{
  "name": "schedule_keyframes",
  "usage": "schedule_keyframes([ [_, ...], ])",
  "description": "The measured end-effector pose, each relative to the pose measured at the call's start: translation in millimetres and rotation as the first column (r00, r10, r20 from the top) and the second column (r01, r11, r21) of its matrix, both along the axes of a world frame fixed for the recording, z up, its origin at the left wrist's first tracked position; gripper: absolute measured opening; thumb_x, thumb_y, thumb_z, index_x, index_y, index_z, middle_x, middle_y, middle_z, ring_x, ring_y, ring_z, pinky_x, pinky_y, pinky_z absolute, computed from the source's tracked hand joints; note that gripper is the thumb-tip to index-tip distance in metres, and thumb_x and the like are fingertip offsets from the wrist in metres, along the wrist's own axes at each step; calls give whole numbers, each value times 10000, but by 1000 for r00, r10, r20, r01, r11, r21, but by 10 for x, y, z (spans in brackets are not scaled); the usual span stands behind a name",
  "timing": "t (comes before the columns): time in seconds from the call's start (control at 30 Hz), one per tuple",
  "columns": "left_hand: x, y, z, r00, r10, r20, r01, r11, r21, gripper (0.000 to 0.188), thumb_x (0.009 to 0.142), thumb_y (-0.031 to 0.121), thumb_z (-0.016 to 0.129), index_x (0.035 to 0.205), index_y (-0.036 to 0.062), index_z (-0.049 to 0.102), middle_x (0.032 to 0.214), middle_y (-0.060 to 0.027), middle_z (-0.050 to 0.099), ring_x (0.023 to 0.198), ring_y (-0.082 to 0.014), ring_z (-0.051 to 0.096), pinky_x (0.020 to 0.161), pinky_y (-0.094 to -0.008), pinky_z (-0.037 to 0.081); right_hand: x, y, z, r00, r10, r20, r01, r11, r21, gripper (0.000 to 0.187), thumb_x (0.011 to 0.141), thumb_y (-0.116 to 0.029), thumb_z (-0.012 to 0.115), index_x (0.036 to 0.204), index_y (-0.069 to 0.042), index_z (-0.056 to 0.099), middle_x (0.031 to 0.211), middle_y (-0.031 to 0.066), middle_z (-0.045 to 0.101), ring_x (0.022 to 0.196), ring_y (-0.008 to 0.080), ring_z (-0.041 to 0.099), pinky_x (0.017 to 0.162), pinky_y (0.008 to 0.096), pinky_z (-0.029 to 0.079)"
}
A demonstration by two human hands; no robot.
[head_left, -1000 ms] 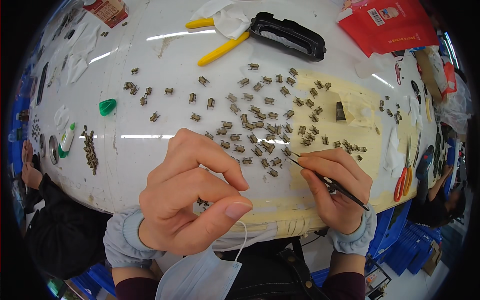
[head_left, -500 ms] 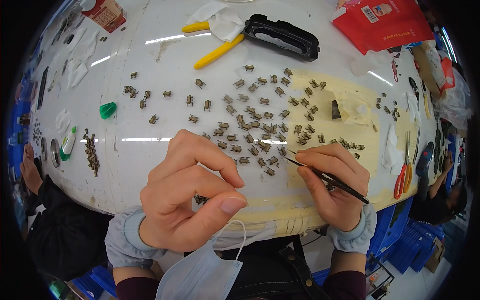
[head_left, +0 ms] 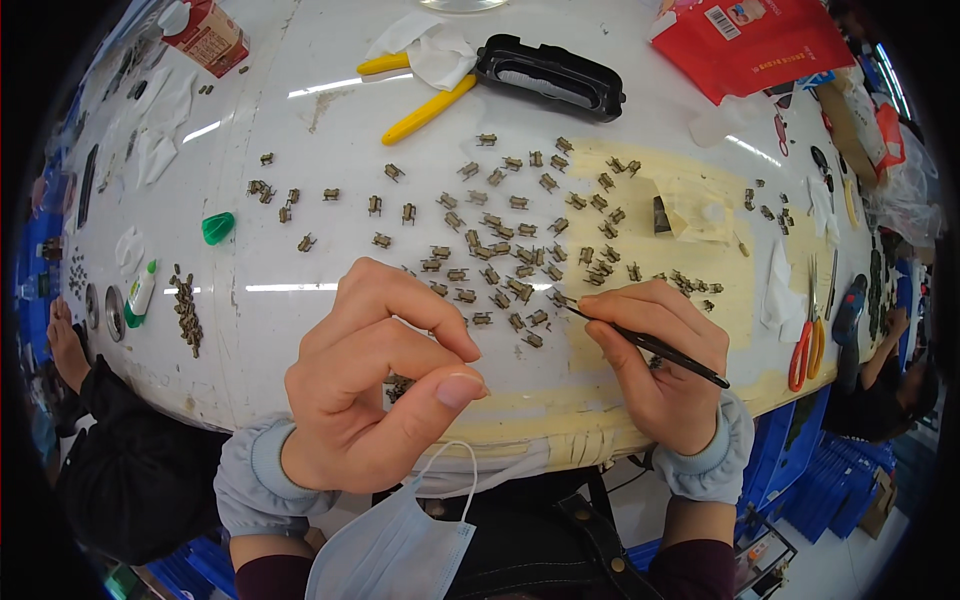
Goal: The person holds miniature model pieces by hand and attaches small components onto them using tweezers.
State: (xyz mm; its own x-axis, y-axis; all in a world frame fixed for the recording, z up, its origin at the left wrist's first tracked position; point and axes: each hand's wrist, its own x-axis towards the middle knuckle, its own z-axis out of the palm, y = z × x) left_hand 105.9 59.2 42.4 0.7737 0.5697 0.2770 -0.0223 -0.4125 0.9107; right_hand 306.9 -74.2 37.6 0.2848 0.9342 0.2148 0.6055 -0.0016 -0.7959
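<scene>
My right hand (head_left: 665, 365) grips black tweezers (head_left: 670, 352). Their tips point left, close to a small brownish metal part (head_left: 558, 299) at the near edge of the scattered group. My left hand (head_left: 385, 375) is raised over the table's near side, fingers curled and thumb drawn toward the index and middle fingertips. Whatever lies between those fingertips is hidden or too small to make out. Many similar small metal parts (head_left: 500, 248) with thin legs are spread across the middle of the white table (head_left: 300, 370). A few dark parts (head_left: 398, 387) show partly behind my left hand.
Beyond the parts lie yellow-handled pliers (head_left: 430, 110) and a black tray (head_left: 550, 78). At right are orange-handled scissors (head_left: 803, 350) and a red bag (head_left: 750, 50). At left stand a glue bottle (head_left: 140, 295) and a green cap (head_left: 217, 228). A blue face mask (head_left: 400, 550) hangs below.
The tweezers' tips have come down beside a part at the group's near edge. My left hand keeps nearly the same pose. The view has shifted slightly.
</scene>
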Motion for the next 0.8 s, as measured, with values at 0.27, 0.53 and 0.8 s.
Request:
schedule_keyframes([
  [0.27,63,-32,-11,995,-24,-100,39,988,147,267,718,119,759,951,43,654,1026,-121,562,909,-222,505,745,-326,408,35,-74,131,930,-32,-367,-6,995,-103,148,790,65,669,926,14,698,841,122,663,690,167,616,577,241,483],
  [0.53,136,-71,-61,965,-88,-249,144,966,214,478,610,127,849,1060,122,688,1098,-71,562,960,-228,475,740,-313,397,89,-93,192,906,186,-379,-205,979,-9,145,751,47,718,888,-3,721,883,144,693,730,199,649,620,271,510],
  [0.8,136,-68,-63,964,-108,-242,161,964,213,391,609,102,836,976,141,710,1085,-52,586,941,-226,494,727,-320,400,69,-92,183,900,267,-344,-267,963,48,224,705,22,765,920,-30,726,887,124,699,732,210,657,629,279,508],
])
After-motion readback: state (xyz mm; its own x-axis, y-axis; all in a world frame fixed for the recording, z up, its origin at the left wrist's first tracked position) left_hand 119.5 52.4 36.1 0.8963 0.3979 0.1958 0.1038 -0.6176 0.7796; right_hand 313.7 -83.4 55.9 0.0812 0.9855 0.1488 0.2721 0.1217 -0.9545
